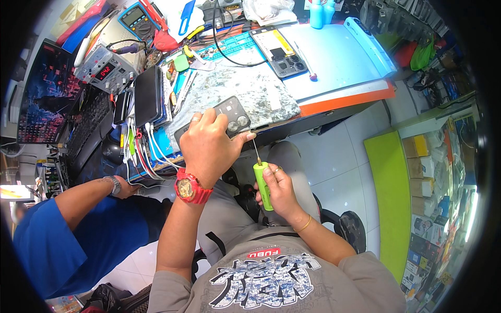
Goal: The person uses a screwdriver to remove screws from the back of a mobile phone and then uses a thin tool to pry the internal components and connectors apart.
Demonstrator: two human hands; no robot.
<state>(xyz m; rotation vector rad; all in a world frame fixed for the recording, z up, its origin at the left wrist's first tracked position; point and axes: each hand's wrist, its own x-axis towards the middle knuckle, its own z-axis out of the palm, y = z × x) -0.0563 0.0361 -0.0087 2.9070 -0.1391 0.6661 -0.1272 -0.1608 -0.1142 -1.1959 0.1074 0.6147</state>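
My left hand (211, 141), with a red watch on its wrist, grips a dark smartphone (233, 112) near the front edge of a grey-and-white mottled work mat (209, 86). The phone's back faces up, and its round camera lenses show beside my knuckles. Closed in my right hand (279, 192) is a lime-green handheld tool (262, 182) with a cylindrical grip and a thin metal shaft. It stands upright over my lap, its tip close to my left thumb; I cannot tell whether they touch.
An opened phone (279, 52) lies at the mat's far edge beside a screwdriver (307, 65). To the left are a black tablet-like device (148, 95), white cables (152, 143), a power supply (107, 69) and a multimeter (139, 22). Another person's arm (88, 201) reaches in at left.
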